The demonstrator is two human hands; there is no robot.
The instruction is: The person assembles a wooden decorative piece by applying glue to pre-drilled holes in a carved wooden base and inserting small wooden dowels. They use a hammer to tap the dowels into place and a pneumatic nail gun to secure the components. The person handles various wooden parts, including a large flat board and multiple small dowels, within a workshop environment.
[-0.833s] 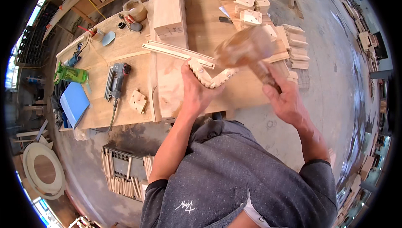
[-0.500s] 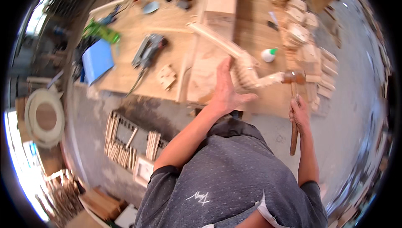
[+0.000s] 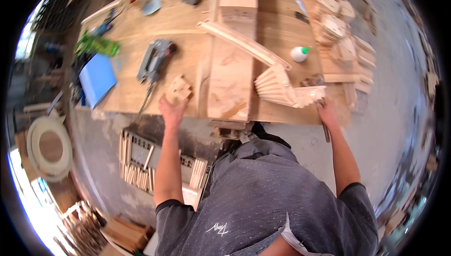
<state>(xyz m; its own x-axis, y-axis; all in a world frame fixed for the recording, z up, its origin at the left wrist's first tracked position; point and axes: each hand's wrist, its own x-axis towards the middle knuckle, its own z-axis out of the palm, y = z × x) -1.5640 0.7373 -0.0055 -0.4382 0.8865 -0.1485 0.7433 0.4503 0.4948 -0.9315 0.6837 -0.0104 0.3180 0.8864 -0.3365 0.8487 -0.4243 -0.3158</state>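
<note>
pale wood makes up the ribbed, v-shaped piece [image 3: 275,86] lying on the workbench [image 3: 188,40] in front of you, right of centre. its broad, fan-like arm is on the left and its shorter, scalloped arm on the right. a long grooved strip [image 3: 239,42] runs up and left from the top of the fan.

your right hand [image 3: 328,113] is closed around the handle of a mallet [image 3: 312,80], at the near right corner of the bench. the mallet's brown head is just beyond the scalloped arm, and the handle's end sticks out below your fist.

your left hand [image 3: 172,110] is well apart from it, thumb and fingers spread at the near edge of a small wooden block [image 3: 180,88] with holes in it. you have not lifted the block; whether your fingertips press on it, i cannot tell.

a grey nail gun [image 3: 156,59] lies beyond that block, up and left. a white glue bottle with a green cap [image 3: 299,54] is beyond the v-shaped piece, and shaped wooden blocks [image 3: 334,27] are piled along the bench's right side.
</note>
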